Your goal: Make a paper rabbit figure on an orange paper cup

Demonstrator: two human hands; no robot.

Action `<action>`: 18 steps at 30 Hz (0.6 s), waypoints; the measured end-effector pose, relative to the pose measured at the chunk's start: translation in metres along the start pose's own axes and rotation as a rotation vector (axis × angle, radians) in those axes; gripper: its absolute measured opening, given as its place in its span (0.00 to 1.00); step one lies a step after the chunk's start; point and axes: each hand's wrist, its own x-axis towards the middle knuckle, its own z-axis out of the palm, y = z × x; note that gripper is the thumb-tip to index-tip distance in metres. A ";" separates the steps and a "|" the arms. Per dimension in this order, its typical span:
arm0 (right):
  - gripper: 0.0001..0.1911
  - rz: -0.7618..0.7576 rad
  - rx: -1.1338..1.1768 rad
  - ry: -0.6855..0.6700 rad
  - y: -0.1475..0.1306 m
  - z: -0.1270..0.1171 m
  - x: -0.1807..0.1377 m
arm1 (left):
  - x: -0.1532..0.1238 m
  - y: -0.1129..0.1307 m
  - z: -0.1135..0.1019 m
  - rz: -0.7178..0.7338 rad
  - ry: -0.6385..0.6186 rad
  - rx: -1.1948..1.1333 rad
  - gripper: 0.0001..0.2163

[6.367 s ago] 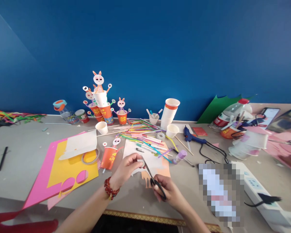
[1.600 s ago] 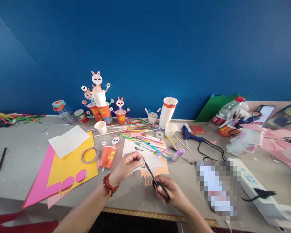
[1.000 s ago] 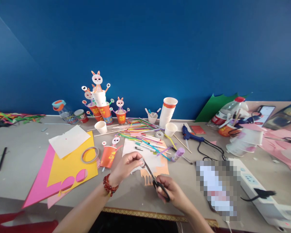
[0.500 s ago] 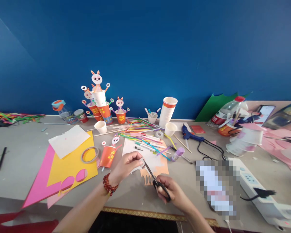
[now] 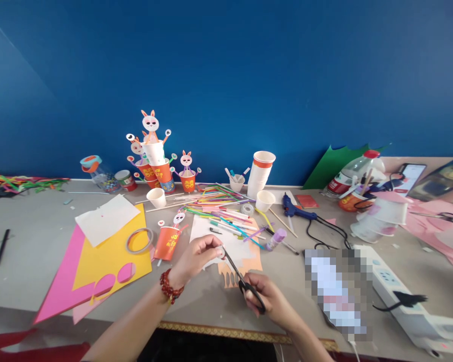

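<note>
My left hand (image 5: 201, 254) pinches a small piece of white paper (image 5: 222, 253) between thumb and fingertips. Black-handled scissors (image 5: 252, 296) are in my right hand (image 5: 266, 297), fingers through the loops, their blades slanting up to the left against the paper's edge. Beneath both hands lie a white sheet (image 5: 202, 232) and an orange paper with a cut, fringed edge (image 5: 230, 279). To the left of my left hand leans a red paper cup (image 5: 168, 243) with a rabbit head on it. The paper piece is partly hidden by my fingers.
Pipe cleaners (image 5: 219, 195) and markers lie behind my hands, near a glue stick (image 5: 276, 239). Rabbit cups (image 5: 154, 156) stand at the back left. A tape roll (image 5: 139, 240) rests on yellow paper (image 5: 98, 266). Right are a glue gun (image 5: 298, 208), cables and a power strip (image 5: 396, 296).
Almost nothing differs. The small white paper looks slightly turned at the scissor tips, and both hands keep their places.
</note>
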 end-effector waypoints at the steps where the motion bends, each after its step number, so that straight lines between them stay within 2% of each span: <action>1: 0.27 -0.008 0.008 -0.005 0.001 0.000 0.000 | 0.000 0.000 0.000 0.002 0.001 0.000 0.06; 18: 0.23 0.017 -0.017 0.034 0.003 0.000 -0.001 | 0.001 -0.004 -0.001 0.038 0.018 -0.004 0.06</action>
